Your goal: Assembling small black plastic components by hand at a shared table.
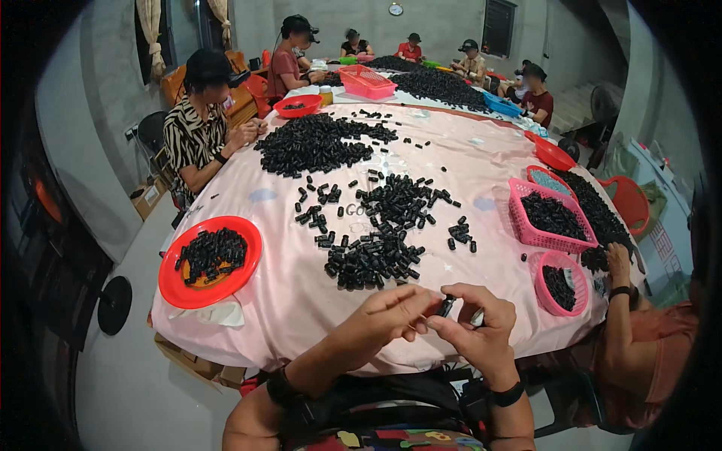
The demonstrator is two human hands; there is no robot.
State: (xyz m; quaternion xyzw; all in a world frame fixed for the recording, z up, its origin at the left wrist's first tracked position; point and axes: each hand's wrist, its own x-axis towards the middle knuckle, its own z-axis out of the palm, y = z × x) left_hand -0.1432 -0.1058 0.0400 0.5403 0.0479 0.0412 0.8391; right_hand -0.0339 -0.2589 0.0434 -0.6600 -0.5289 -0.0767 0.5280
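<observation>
Just past the near table edge, my right hand (pixel 485 323) pinches a small black cylindrical part (pixel 447 306) between thumb and forefinger. A small whitish object (pixel 477 317) shows among its curled fingers, too little to name. My left hand (pixel 391 312) meets it from the left, thumb and fingertips pressed together against the part's side. Whatever those fingertips grip is hidden. Beyond my hands lies a loose heap of similar black parts (pixel 376 259), spreading up the middle of the table.
A red plate (pixel 252 278) of black parts sits at left. Pink baskets (pixel 519 214) of parts stand at right, beside a co-worker's hand (pixel 619 263). A larger pile (pixel 308 146) lies farther off, near another person (pixel 199 128). Several people work beyond. Pale pink cloth (pixel 466 188) covers the table.
</observation>
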